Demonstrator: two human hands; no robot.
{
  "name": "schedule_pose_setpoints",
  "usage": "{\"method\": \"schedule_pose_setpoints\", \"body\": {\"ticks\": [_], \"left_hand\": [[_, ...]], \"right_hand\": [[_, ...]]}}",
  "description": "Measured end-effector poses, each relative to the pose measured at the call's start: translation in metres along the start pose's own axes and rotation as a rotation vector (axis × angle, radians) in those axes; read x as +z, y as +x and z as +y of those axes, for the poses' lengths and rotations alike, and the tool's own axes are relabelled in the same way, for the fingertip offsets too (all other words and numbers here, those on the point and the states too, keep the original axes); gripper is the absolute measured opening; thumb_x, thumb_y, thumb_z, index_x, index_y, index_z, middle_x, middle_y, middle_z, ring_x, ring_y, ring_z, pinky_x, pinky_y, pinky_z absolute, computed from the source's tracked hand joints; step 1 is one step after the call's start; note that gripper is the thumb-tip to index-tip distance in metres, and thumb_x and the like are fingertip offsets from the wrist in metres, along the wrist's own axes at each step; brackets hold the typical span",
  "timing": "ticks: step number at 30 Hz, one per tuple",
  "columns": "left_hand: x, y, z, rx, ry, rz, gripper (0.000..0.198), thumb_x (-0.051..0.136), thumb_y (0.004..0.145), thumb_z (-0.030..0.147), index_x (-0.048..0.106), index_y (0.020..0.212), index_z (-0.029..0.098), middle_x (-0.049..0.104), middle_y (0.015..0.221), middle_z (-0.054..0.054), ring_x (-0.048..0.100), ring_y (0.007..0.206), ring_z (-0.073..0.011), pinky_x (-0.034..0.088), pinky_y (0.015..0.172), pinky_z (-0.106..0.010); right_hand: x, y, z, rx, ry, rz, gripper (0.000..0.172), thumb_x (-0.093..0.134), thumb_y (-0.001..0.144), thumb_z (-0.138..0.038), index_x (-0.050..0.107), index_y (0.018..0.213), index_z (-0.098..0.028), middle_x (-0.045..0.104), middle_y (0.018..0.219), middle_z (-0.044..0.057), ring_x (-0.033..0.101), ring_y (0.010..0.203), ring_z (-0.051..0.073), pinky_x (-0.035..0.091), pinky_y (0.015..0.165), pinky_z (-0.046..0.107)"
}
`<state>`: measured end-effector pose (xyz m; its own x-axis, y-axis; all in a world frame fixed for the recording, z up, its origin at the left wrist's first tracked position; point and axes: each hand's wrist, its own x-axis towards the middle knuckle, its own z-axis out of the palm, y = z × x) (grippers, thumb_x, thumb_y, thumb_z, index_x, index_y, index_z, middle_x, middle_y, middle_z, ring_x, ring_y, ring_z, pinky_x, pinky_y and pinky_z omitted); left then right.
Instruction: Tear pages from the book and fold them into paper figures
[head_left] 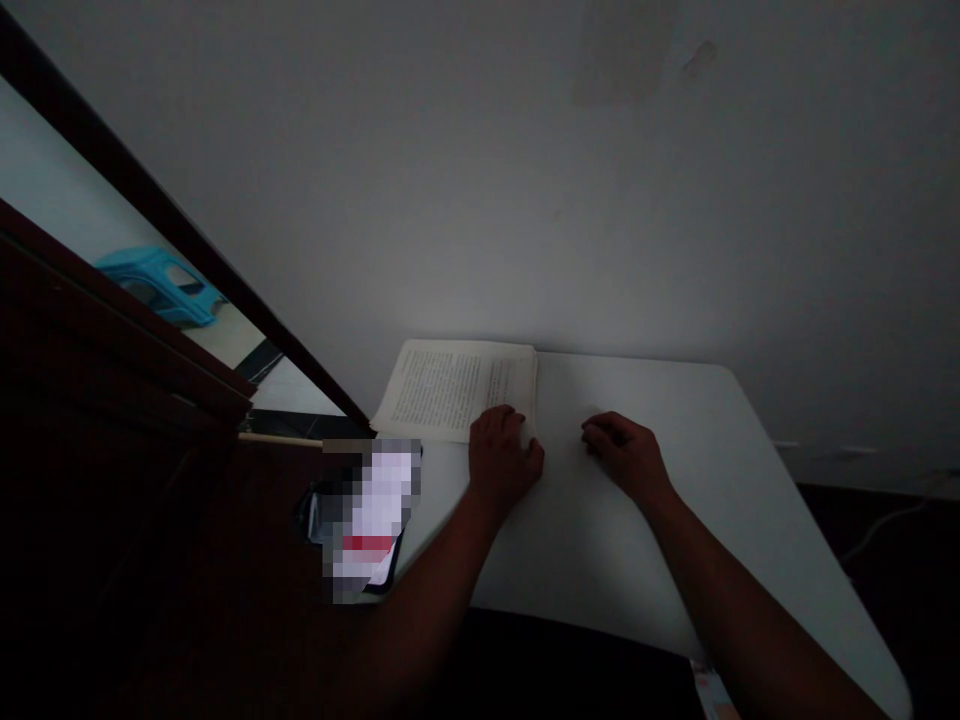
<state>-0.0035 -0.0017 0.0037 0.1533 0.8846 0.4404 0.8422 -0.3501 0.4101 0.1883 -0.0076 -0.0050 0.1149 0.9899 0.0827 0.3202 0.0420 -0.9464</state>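
An open book [442,390] with printed pages lies on the white table [600,560] against the wall. My left hand [504,455] rests on the lower right part of the page, its fingers laid over the paper and the thumb apart near the page's edge. To the right of the book, my right hand [626,455] is loosely curled above or on the bare tabletop, with nothing visible in its fingers. A phone [382,570] with a lit, partly blurred-out screen lies left of my left forearm, at the table's left edge.
A pale wall [480,180] rises right behind the table. Dark wooden door parts [97,400] stand at the left, with a blue plastic stool [161,285] beyond the gap. A pale cable [892,515] runs at the lower right beside the table.
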Motion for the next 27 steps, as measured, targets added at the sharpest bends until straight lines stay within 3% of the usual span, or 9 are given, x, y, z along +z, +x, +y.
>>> {"method": "schedule_pose_setpoints", "body": {"ticks": [9,21,27], "left_hand": [[-0.004,-0.002,0.001,0.029,0.011,-0.045,0.045,0.055,0.062,0.016,0.055,0.107,0.016,0.054,0.118,-0.013,0.047,0.113,-0.0275,0.034,0.097,-0.044],[0.001,0.002,-0.008,-0.001,-0.075,0.034,0.018,0.053,0.076,0.015,0.066,0.089,0.015,0.064,0.1,-0.009,0.057,0.098,-0.0209,0.043,0.092,-0.039],[0.0,0.003,-0.014,0.004,-0.131,0.062,0.018,0.053,0.079,0.012,0.067,0.091,0.015,0.067,0.094,-0.007,0.059,0.091,-0.0187,0.048,0.087,-0.036]], "right_hand": [[-0.001,-0.001,-0.004,-0.019,-0.027,0.001,0.029,0.058,0.076,-0.045,0.063,0.081,-0.017,0.065,0.065,0.004,0.06,0.056,0.016,0.05,0.055,0.03],[0.0,-0.001,-0.003,-0.008,-0.024,-0.006,0.028,0.058,0.077,-0.044,0.063,0.082,-0.017,0.065,0.067,0.004,0.06,0.057,0.015,0.049,0.057,0.03],[0.0,-0.001,-0.001,-0.002,-0.017,-0.008,0.029,0.058,0.076,-0.045,0.063,0.081,-0.017,0.065,0.067,0.004,0.06,0.056,0.016,0.05,0.056,0.03]]}}
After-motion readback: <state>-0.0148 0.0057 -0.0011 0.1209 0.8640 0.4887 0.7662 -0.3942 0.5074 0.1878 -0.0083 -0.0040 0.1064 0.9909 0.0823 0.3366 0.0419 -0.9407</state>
